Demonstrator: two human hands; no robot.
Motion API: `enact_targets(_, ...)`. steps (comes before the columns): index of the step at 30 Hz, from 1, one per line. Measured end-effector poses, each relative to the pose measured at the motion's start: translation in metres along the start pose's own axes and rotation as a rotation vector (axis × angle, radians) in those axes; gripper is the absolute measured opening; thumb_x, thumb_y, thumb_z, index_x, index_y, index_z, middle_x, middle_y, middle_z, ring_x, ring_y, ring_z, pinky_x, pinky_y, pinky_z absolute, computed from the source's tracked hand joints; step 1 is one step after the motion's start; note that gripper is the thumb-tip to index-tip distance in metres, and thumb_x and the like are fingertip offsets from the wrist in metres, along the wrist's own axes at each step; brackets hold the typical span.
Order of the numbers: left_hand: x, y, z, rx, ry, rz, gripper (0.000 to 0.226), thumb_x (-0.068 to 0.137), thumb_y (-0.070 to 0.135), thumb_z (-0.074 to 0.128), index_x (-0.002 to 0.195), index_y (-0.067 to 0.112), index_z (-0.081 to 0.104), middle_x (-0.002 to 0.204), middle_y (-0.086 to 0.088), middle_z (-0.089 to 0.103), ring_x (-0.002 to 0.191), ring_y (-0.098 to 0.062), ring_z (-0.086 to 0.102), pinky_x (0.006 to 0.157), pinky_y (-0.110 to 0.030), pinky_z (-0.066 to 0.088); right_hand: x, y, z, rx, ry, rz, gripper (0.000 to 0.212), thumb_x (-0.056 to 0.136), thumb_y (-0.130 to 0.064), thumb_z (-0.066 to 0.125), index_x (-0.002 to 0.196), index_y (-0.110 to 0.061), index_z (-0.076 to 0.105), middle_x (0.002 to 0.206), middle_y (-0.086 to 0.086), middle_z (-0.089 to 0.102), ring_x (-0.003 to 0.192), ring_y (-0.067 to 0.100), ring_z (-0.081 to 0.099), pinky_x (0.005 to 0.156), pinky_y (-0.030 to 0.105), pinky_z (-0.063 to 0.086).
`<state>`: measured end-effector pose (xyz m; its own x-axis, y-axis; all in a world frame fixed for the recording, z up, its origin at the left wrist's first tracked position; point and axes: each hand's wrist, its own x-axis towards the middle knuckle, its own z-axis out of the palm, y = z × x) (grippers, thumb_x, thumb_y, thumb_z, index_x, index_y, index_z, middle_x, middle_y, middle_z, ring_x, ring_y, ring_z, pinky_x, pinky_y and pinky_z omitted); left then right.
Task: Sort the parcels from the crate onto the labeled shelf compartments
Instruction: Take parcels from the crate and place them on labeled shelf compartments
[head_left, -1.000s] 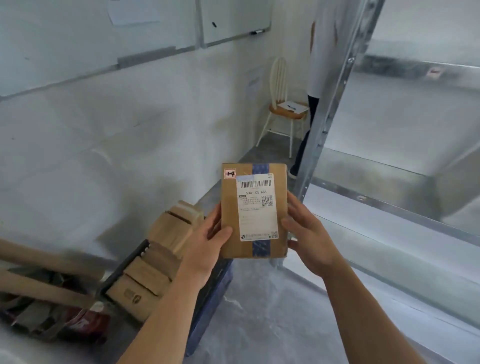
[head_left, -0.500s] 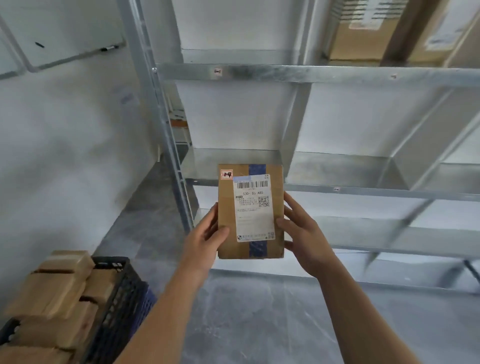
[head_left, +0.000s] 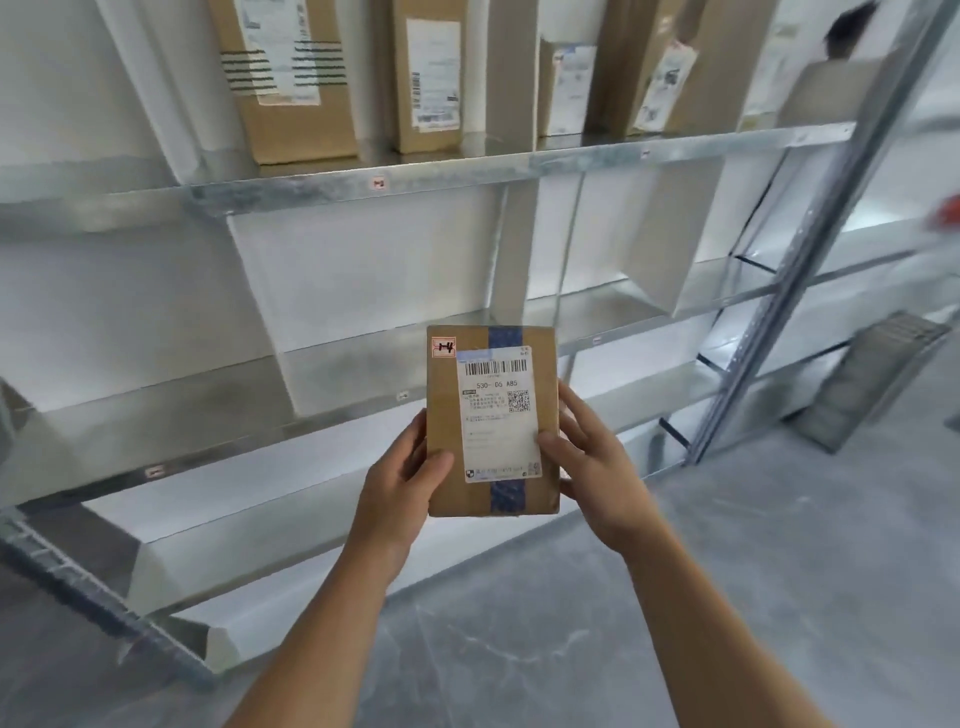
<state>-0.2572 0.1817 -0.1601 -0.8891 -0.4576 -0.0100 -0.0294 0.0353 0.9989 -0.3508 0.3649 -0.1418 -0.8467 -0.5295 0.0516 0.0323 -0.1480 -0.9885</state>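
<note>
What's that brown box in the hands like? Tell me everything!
The parcel is a small, flat box of brown cardboard, held upright with its front toward the camera. A strip of blue tape runs down it, under a white shipping label with a barcode and a square code. A red-edged sticker sits in its top left corner. The left hand grips its left edge and the right hand its right edge, thumbs on the front. Behind it stands the metal shelf.
</note>
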Motion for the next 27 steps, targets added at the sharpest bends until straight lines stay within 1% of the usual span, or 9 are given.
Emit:
enact_targets(3, 0.021, 0.004, 0.044, -0.012, -0.108, 0.016, 0.040, 0.102, 0.026, 0.056, 0.121, 0.061, 0.054, 0.116, 0.030, 0.068, 0.110, -0.005, 0.066, 0.099, -0.041, 0.056, -0.004, -0.006, -0.042, 0.005, 0.103, -0.023, 0.055, 0.103, -0.006, 0.050, 0.141, -0.045, 0.045, 0.132, -0.015, 0.066, 0.116, 0.011, 0.066, 0.076, 0.028, 0.059)
enact_targets(5, 0.036, 0.006, 0.073, -0.033, -0.181, 0.014, 0.043, 0.102, 0.020, 0.057, 0.119, 0.059, 0.057, 0.118, 0.024, 0.070, 0.111, -0.008, 0.067, 0.099, -0.043, 0.055, -0.006, -0.009, -0.070, 0.004, 0.177, -0.033, 0.056, 0.103, -0.006, 0.051, 0.143, -0.044, 0.045, 0.134, -0.015, 0.065, 0.118, 0.010, 0.065, 0.077, 0.027, 0.059)
enact_targets(8, 0.059, 0.005, 0.114, -0.044, -0.274, 0.009, 0.043, 0.099, 0.023, 0.061, 0.113, 0.064, 0.059, 0.119, 0.021, 0.070, 0.113, -0.012, 0.068, 0.100, -0.047, 0.054, -0.003, -0.013, -0.108, -0.022, 0.274, -0.044, 0.056, 0.104, -0.007, 0.051, 0.143, -0.046, 0.045, 0.137, -0.014, 0.063, 0.120, 0.011, 0.064, 0.079, 0.029, 0.059)
enact_targets(11, 0.087, 0.006, 0.155, -0.061, -0.366, 0.006, 0.042, 0.100, 0.022, 0.061, 0.115, 0.061, 0.060, 0.118, 0.021, 0.071, 0.111, -0.010, 0.068, 0.100, -0.048, 0.054, 0.004, -0.018, -0.144, -0.034, 0.361, -0.054, 0.055, 0.104, -0.007, 0.050, 0.139, -0.049, 0.046, 0.136, -0.014, 0.064, 0.119, 0.010, 0.065, 0.077, 0.028, 0.059)
enact_targets(15, 0.133, 0.015, 0.208, -0.082, -0.462, 0.023, 0.041, 0.091, 0.030, 0.065, 0.112, 0.065, 0.061, 0.120, 0.019, 0.071, 0.113, -0.010, 0.067, 0.102, -0.048, 0.053, 0.030, -0.029, -0.188, -0.049, 0.449, -0.097, 0.053, 0.105, -0.006, 0.047, 0.137, -0.049, 0.047, 0.132, -0.014, 0.066, 0.114, 0.009, 0.067, 0.076, 0.026, 0.058)
enact_targets(17, 0.163, 0.022, 0.234, -0.093, -0.496, 0.041, 0.043, 0.092, 0.026, 0.065, 0.113, 0.063, 0.061, 0.120, 0.019, 0.071, 0.115, -0.010, 0.066, 0.103, -0.045, 0.052, 0.050, -0.037, -0.210, -0.058, 0.495, -0.120, 0.054, 0.105, -0.005, 0.046, 0.135, -0.050, 0.047, 0.132, -0.016, 0.066, 0.116, 0.010, 0.066, 0.076, 0.026, 0.058)
enact_targets(19, 0.193, 0.031, 0.260, -0.099, -0.531, 0.059, 0.045, 0.098, 0.018, 0.062, 0.118, 0.058, 0.060, 0.120, 0.020, 0.071, 0.117, -0.008, 0.065, 0.102, -0.040, 0.053, 0.070, -0.048, -0.230, -0.066, 0.527, -0.148, 0.053, 0.105, -0.005, 0.045, 0.137, -0.048, 0.046, 0.132, -0.016, 0.066, 0.117, 0.010, 0.066, 0.078, 0.026, 0.058)
enact_targets(23, 0.251, 0.056, 0.311, -0.095, -0.581, 0.132, 0.047, 0.094, 0.026, 0.063, 0.134, 0.049, 0.057, 0.124, 0.019, 0.069, 0.120, -0.010, 0.063, 0.102, -0.043, 0.052, 0.115, -0.075, -0.275, -0.116, 0.582, -0.218, 0.054, 0.106, -0.006, 0.045, 0.138, -0.050, 0.046, 0.135, -0.014, 0.065, 0.121, 0.013, 0.064, 0.082, 0.029, 0.057)
enact_targets(27, 0.295, 0.084, 0.361, -0.096, -0.596, 0.198, 0.044, 0.088, 0.034, 0.060, 0.123, 0.061, 0.058, 0.120, 0.022, 0.070, 0.114, -0.008, 0.066, 0.096, -0.037, 0.054, 0.151, -0.105, -0.317, -0.169, 0.610, -0.272, 0.057, 0.106, -0.005, 0.044, 0.134, -0.054, 0.047, 0.134, -0.016, 0.064, 0.121, 0.011, 0.063, 0.084, 0.031, 0.058)
